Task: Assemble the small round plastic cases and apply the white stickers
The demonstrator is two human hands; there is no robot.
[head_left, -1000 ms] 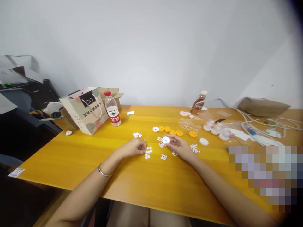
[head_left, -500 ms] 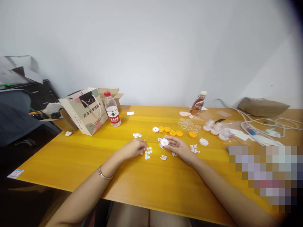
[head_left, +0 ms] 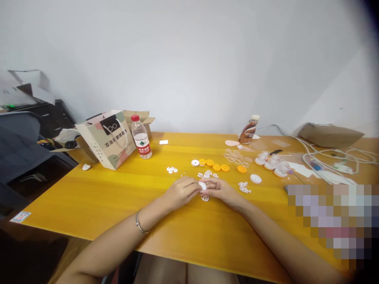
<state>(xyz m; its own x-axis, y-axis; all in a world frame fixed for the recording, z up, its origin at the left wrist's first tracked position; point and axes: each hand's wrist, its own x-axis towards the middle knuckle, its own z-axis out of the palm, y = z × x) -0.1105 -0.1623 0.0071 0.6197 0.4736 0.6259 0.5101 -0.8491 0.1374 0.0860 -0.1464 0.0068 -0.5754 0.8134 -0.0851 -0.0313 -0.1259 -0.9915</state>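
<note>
My right hand [head_left: 221, 191] grips a small white round disc [head_left: 202, 185] by its edge, tilted on its side. Against the disc's left side are the fingertips of my left hand [head_left: 184, 192], pinched together; whatever they hold is hidden. White openwork pieces [head_left: 209, 174] lie just beyond the hands, and another openwork piece [head_left: 205, 198] shows below the fingers. Several small white pointed pieces [head_left: 171, 170] are grouped left of my left hand. A row of yellow round parts [head_left: 216, 167] runs behind, with a white round part [head_left: 195, 162] at its left end.
Clear plastic cups [head_left: 237, 156], a white disc [head_left: 255, 178] and clear-domed pieces [head_left: 274, 162] sit to the right. At the back stand a water bottle [head_left: 141, 140], a paper bag [head_left: 114, 142] and a brown drink bottle [head_left: 249, 130]. White cables [head_left: 310, 148] cover the far right.
My left hand has moved right from the small white discs to the disc in my right hand. The right hand has come slightly nearer and tilted the disc.
</note>
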